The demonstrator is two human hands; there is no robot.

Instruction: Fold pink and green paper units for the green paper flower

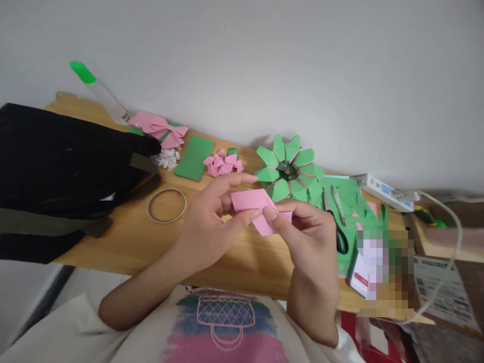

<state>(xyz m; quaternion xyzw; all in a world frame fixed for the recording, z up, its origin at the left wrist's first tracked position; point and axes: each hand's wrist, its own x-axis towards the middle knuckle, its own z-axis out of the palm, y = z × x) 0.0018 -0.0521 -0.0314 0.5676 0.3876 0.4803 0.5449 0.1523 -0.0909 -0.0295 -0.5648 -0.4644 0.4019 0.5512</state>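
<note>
A small folded piece of pink paper [249,199] is held up over the wooden table, between both of my hands. My left hand [212,217] pinches its lower edge with the thumb, while the index finger stretches along behind the top. My right hand [308,229] grips the right side, thumb pressed on the front near a crease. Just behind the paper stands a ring-shaped green and pink folded-paper flower [293,154]. Small pink folded pieces [223,163] lie in a heap beyond my left hand, beside a stack of green paper [195,157].
On the left sit a black bag [68,186], a roll of tape [166,205] and white paper scraps [168,158]. To the right are scissors [341,239], a pen [338,204], green paper sheets [350,194], a phone [363,269] and a power strip [385,192] with a cable.
</note>
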